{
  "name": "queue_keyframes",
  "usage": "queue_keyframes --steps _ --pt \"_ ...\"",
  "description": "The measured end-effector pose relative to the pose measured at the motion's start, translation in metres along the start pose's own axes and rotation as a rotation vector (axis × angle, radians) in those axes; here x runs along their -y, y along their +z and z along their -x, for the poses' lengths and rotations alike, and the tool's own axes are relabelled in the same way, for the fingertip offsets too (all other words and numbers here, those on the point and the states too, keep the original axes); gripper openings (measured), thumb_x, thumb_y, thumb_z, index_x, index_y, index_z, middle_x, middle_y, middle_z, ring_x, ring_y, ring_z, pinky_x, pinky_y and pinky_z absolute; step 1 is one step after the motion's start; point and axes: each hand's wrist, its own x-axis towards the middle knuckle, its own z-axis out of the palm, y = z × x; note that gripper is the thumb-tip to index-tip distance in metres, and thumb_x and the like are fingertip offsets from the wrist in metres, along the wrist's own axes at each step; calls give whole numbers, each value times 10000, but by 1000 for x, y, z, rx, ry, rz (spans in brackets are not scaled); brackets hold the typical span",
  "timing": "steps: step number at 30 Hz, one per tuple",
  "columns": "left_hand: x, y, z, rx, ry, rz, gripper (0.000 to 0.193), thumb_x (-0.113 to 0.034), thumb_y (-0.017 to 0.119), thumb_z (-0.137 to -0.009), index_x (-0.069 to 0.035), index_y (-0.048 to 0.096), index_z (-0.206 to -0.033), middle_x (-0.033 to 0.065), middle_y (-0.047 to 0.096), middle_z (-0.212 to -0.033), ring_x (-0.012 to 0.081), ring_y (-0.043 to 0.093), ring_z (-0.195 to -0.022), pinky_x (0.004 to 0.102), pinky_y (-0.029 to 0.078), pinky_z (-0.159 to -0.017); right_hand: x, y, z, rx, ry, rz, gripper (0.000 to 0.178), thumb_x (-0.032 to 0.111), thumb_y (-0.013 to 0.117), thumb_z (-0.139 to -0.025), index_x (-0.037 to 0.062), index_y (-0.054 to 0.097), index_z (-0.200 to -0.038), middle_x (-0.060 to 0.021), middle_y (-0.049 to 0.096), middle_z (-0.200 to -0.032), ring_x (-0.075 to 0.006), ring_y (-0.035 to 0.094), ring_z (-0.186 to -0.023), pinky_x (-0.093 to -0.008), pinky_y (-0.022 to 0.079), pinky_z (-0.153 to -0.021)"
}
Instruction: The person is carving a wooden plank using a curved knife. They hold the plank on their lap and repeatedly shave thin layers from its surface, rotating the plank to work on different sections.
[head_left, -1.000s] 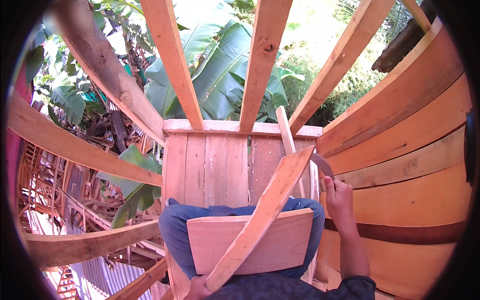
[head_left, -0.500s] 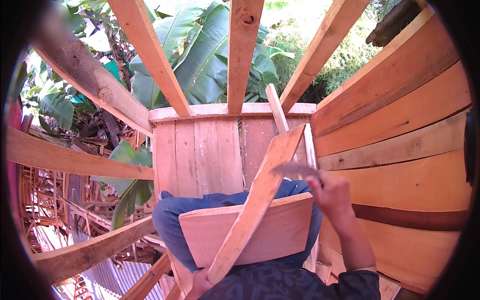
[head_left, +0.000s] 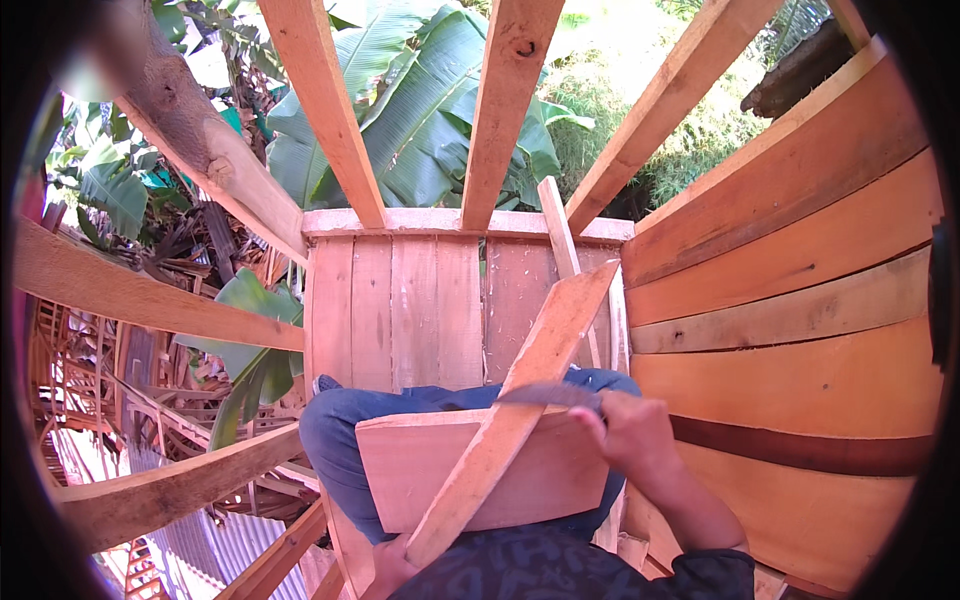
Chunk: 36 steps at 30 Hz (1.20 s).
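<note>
A long narrow plank (head_left: 540,345) slants across my lap, its pointed far end up and to the right. My left hand (head_left: 392,568) is closed round its near end, close to my body. In my right hand (head_left: 637,432) is a machete (head_left: 550,394) with a dark, slightly curved blade. That blade lies across the plank about midway along it, and blur hides whether it cuts into the wood. Under the plank, a wide board (head_left: 400,465) rests on my thighs, over blue trousers (head_left: 335,440).
Wooden floorboards (head_left: 435,310) stretch ahead of my crossed legs. A thin stick (head_left: 557,225) leans at the far edge. Upright posts (head_left: 510,110) stand in front and to the left. A plank wall (head_left: 780,385) rises close on my right. Banana leaves (head_left: 420,120) hang beyond the posts.
My right hand and the machete have moved down the plank toward me, from its upper part to its middle. The plank and my left hand stay nearly in place.
</note>
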Motion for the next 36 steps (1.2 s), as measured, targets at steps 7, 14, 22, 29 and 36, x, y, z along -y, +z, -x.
queue_keyframes --steps 7,14,22,29,36 --pt "-1 2 2 -45 39 3 524 -411 840 -605 -18 673 -909 150 677 -715 300 689 -676 347 531 -606 -33 -21 -31 -80 256 -114 470 440 594 -886 50 546 -627 -151 512 -532 -355 563 -504 -414 426 -461" --pt "5 -1 -2 -1 78 -48 528 -423 837 -609 -17 674 -905 143 672 -701 289 689 -662 344 528 -590 13 2 4 138 -159 12 427 420 627 -868 43 588 -671 -155 523 -536 -357 566 -514 -399 450 -469" --pt "-7 1 -6 -56 121 6 516 -394 847 -597 -15 676 -902 140 673 -703 289 686 -649 347 527 -582 22 -11 9 188 -69 50 471 434 610 -877 28 567 -642 -163 556 -577 -355 584 -530 -427 440 -467" --pt "16 6 0 -33 116 -63 498 -381 849 -597 -26 673 -898 142 666 -695 292 678 -636 347 525 -569 -45 -34 -28 -104 348 3 479 433 604 -885 28 547 -636 -166 544 -551 -358 566 -510 -431 428 -460" --pt "17 3 1 -24 114 -45 488 -387 842 -597 -25 676 -879 143 665 -694 301 675 -639 357 525 -572 4 5 -4 -23 42 -92 475 425 611 -881 22 538 -640 -192 539 -569 -377 574 -542 -427 436 -485"
